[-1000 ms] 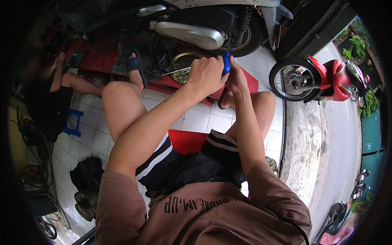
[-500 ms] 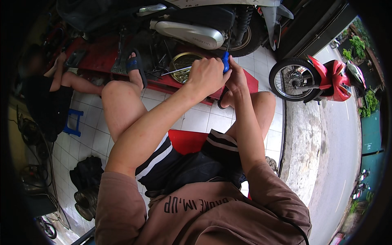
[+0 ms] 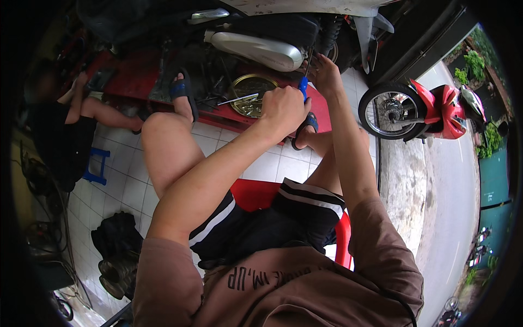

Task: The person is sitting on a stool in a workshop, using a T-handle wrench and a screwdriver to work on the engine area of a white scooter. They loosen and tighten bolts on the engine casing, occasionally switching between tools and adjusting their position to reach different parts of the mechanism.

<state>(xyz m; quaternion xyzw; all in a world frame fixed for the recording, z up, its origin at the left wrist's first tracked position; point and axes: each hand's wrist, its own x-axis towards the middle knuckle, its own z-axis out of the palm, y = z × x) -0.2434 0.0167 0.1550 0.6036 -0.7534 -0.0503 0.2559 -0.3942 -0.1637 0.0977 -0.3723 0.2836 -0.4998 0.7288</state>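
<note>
My left hand (image 3: 284, 110) is closed around the blue handle of a screwdriver (image 3: 303, 84), which points up at the motorbike's rear. Beside its shaft, my right hand (image 3: 328, 79) reaches in near the rear shock absorber (image 3: 330, 34), fingers apart; whether they touch the shaft is unclear. The motorbike (image 3: 256, 50) has a long silver side cover. Just left of my left hand, a round gold-coloured tray (image 3: 243, 82) holds small metal parts, and a thin silver rod (image 3: 238, 99) extends over its near side.
A red platform (image 3: 218, 117) runs under the motorbike, with dark tools (image 3: 215, 82) on it. Another person (image 3: 60, 120) sits at the left near a blue stool (image 3: 97, 166). A red motorbike (image 3: 444, 109) stands at the right by the road.
My right hand has left the screwdriver handle and moved up toward the wheel and shock absorber. My left hand keeps hold of the handle, slightly lower in view.
</note>
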